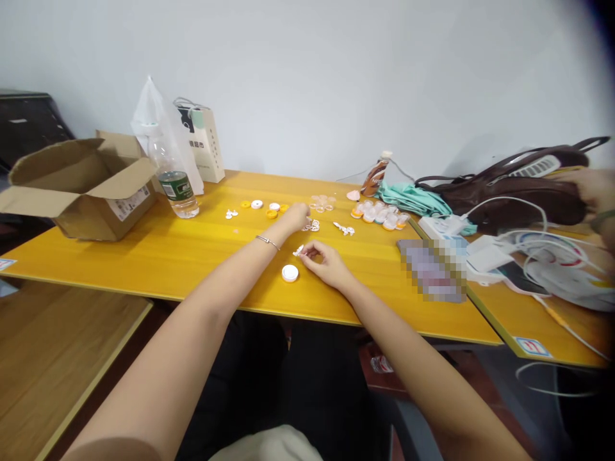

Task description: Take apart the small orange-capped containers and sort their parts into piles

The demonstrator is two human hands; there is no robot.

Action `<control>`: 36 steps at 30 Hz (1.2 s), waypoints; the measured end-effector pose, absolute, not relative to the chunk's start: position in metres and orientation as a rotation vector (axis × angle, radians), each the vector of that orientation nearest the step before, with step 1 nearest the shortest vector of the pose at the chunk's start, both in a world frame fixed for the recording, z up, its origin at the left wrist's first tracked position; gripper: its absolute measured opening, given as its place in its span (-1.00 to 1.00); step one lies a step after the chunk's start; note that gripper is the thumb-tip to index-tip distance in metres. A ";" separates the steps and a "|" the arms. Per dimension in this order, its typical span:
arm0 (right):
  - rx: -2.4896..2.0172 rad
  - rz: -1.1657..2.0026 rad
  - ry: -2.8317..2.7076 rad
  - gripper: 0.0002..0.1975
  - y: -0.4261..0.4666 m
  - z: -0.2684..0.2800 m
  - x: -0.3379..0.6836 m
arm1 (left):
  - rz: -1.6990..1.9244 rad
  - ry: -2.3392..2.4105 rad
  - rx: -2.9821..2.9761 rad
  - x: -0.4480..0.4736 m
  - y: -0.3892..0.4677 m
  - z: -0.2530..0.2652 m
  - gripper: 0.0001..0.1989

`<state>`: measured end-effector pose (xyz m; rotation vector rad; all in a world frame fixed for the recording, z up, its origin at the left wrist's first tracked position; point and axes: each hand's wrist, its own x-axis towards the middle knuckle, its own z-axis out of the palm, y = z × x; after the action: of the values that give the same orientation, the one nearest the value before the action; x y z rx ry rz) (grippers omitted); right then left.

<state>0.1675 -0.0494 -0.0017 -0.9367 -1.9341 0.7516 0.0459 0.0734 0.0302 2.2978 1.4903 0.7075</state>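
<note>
My left hand [295, 219], with a thin bracelet at the wrist, reaches forward to a small pile of white rings [314, 225]. Its fingers are closed and point down at the pile's left side; what they pinch is hidden. Between the thumb and fingers of my right hand [327, 264] is a small white plastic part [298, 251]. Just below it on the table lies a round white cap-like piece [289, 273]. More small white parts [344, 228] lie to the right of the rings. Clear round covers [323, 203] rest behind them.
Yellow and white discs [271, 211] sit left of my left hand. Several clear-topped capsules [382, 214] stand at right. A phone-like item [432, 269], power strip [451, 234], and brown bag [519, 192] lie further right. An open carton [113, 211] and water bottle [179, 192] stand left.
</note>
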 end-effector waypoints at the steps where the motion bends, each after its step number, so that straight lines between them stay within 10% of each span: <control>1: -0.938 0.754 -1.931 -0.88 -0.050 -0.002 0.167 | 0.715 1.496 2.304 0.045 0.073 0.031 -0.89; 36: -0.841 0.496 -1.979 -0.93 -0.049 -0.003 0.166 | 0.875 0.606 1.700 -0.027 -0.019 0.015 -0.76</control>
<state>0.1659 -0.0494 -0.0035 -0.8410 -1.9788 0.4960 -0.0268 -0.0186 0.0146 1.7004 0.6062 0.8754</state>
